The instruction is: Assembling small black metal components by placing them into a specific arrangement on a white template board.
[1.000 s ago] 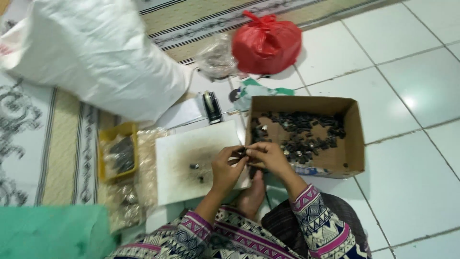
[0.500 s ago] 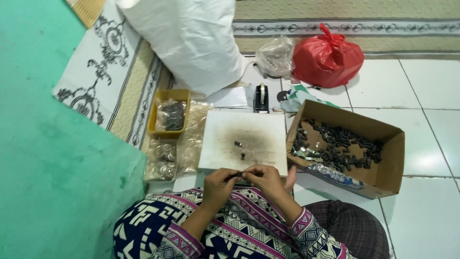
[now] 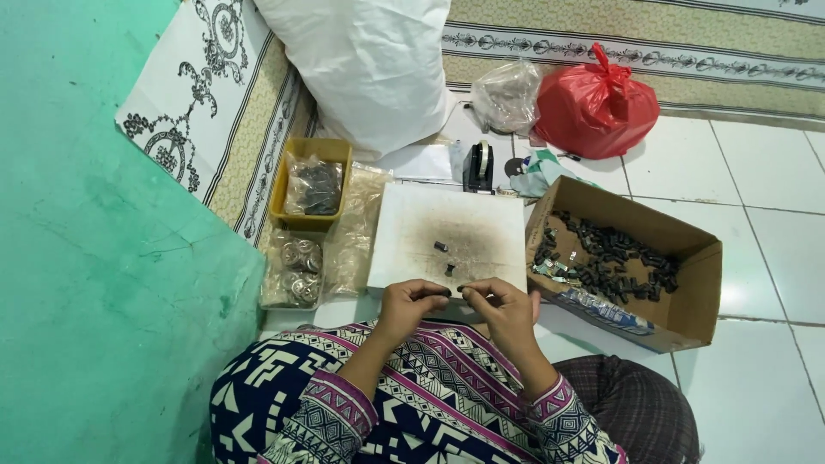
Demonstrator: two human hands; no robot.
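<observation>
Both hands meet at the near edge of the white board (image 3: pixel 481 225), wrists bent down, forearms coming up from the patterned sleeves. The left hand (image 3: pixel 411 302) curls, thumb and forefinger pinching a small dark part (image 3: pixel 440 292); the right hand (image 3: pixel 505 308) pinches its other end, or something just beside it — too small to tell. Fingertips nearly touch. Two more dark pieces (image 3: pixel 441 247) lie loose on the board's smudged middle. To the right sits the cardboard box (image 3: pixel 687 318) of dark parts; to the left, the yellow tray (image 3: pixel 320 150).
</observation>
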